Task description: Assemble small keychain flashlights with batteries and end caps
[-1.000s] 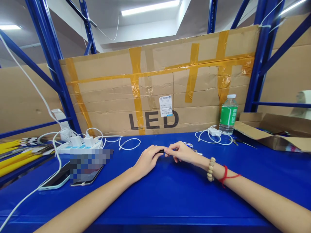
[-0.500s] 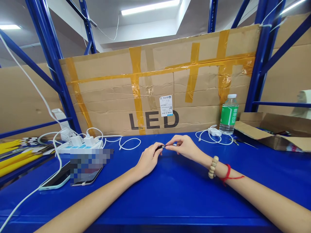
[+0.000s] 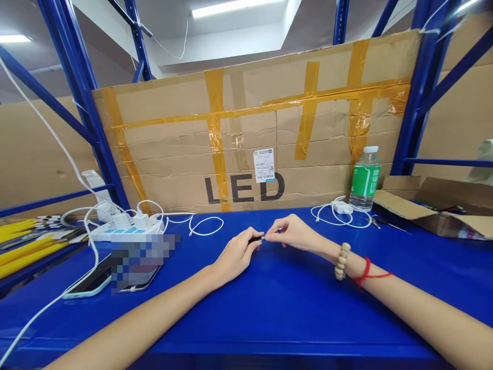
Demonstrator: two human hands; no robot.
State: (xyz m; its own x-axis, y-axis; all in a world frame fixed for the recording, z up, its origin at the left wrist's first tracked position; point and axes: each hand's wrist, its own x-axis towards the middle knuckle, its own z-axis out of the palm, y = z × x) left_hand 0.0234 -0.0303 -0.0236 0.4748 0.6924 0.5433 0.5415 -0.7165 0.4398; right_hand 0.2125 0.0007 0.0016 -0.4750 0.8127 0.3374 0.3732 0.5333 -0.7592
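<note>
My left hand (image 3: 235, 254) and my right hand (image 3: 292, 232) meet fingertip to fingertip just above the blue table (image 3: 269, 308), near its middle. Between them they pinch a small dark part with a silver tip (image 3: 257, 239). The left fingers are curled around its dark end. Thumb and forefinger of the right hand close on the silver end. What the part is stays too small to tell. A bead bracelet (image 3: 341, 261) and a red string (image 3: 365, 270) circle my right wrist.
A taped cardboard sheet marked LED (image 3: 246, 149) stands along the table's back. A white power strip with chargers and cables (image 3: 127, 228) and phones (image 3: 92, 280) lie left. A green-labelled water bottle (image 3: 364, 179), a white charger cable (image 3: 339, 211) and an open carton (image 3: 435, 208) are at right.
Both hands lifted slightly off the table and moved a little farther back, still pinching the small part between them. The camera view tilted down slightly.
</note>
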